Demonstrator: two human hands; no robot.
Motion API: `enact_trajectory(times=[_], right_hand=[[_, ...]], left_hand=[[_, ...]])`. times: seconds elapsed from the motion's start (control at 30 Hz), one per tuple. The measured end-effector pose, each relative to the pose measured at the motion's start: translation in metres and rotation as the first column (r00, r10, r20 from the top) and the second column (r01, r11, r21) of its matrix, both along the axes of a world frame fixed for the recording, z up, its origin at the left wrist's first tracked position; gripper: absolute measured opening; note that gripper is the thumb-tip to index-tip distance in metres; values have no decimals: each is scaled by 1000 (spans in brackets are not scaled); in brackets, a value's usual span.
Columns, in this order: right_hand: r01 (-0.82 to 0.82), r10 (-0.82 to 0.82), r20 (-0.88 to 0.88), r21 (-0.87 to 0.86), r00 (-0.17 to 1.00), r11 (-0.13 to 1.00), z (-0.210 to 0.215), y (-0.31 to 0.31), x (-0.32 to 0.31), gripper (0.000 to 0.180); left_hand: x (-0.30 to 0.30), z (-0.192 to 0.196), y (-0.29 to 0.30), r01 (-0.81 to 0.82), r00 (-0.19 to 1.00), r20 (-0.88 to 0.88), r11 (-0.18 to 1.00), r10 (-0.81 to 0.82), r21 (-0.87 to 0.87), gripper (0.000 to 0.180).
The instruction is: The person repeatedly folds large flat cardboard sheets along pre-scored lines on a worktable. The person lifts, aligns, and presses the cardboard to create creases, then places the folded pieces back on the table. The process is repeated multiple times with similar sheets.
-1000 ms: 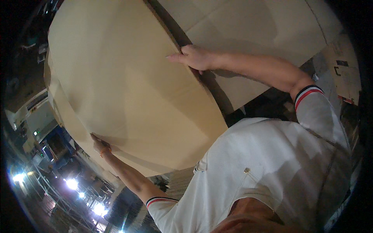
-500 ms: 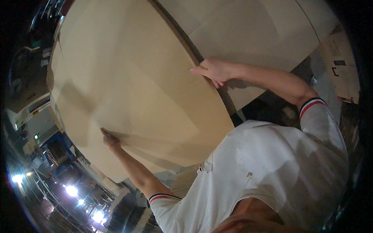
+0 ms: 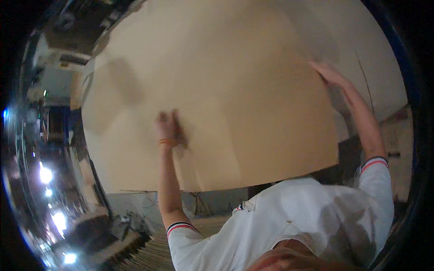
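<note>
A large tan cardboard sheet (image 3: pixel 217 117) spreads out before me. My right hand (image 3: pixel 330 75) grips its right edge, with fingers reaching over the top face and part of the hand hidden at the edge. Over the left half of the sheet is my left hand (image 3: pixel 167 126), smeared by motion, an orange band (image 3: pixel 168 142) round its wrist. Whether its fingers are curled or spread is blurred, and nothing shows in it. Its shadow falls on the board just to the right.
To the right lies another pale board surface (image 3: pixel 361 45) with a dark line across it. Stacked cardboard edges (image 3: pixel 158 250) show below, near my left elbow. Bright lamps (image 3: pixel 58 221) and machinery fill the left side. A brown carton (image 3: pixel 398 149) stands at the far right.
The sheet has turned in view, its near edge now running almost level across. Both hands appear further right; the left one is also higher. My right hand stays at the sheet's edge.
</note>
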State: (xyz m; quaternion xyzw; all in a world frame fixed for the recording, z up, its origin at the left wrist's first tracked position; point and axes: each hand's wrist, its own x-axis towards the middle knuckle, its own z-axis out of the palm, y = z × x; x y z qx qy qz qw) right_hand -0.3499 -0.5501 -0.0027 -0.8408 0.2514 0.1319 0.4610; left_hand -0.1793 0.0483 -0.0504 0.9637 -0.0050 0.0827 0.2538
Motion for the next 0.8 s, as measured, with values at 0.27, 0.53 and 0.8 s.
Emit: enact_trajectory(times=[0.27,0.53,0.8], right_hand=[[108,51,153,-863,987,494,-9,-53,-47,44],[48,134,127,-877,983,479,-41,99,-19,66],[70,134,147,-884,980,462,-52,109,-17,64]], left_hand=[[-101,5,-200,405,903,-37,817,-429,410,68],[-127,-2,-249,484,874,13,873,-486,63,67],[-127,-6,-242,490,871,0,871,-491,-15,67]])
